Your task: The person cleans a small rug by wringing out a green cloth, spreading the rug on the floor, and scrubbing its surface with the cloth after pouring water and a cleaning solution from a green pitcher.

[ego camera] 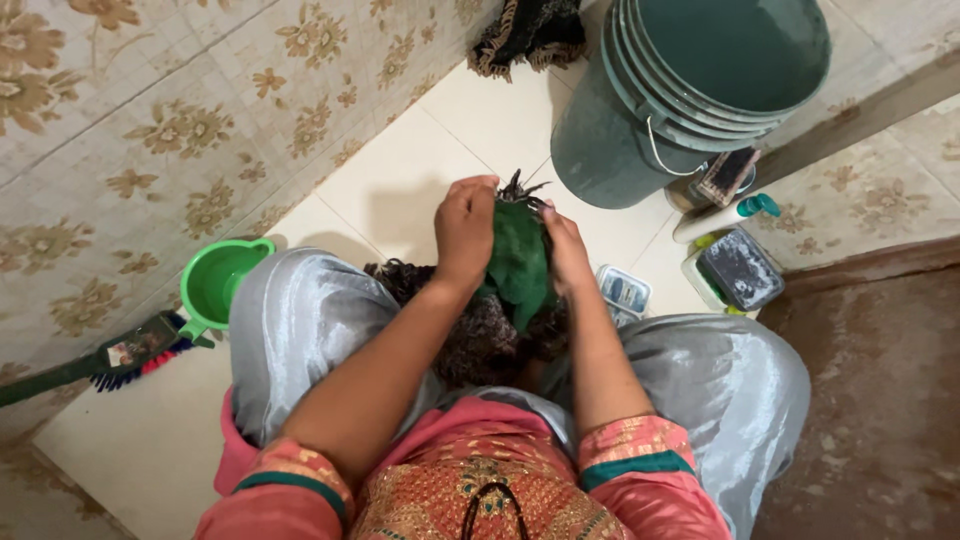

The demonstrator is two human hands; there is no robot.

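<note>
Both hands, left hand point(466, 225) and right hand point(566, 250), fingers pinching green cloth point(520, 265) over dark fringed fabric point(480, 335) between knees; risk: wet cloth slipping onto floor tiles point(400, 170) near stacked buckets point(690, 90).

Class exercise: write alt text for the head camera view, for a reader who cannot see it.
Seen from above, a squatting person's left hand and right hand grip a green cloth over a tiled floor, beside stacked dark green buckets.
</note>
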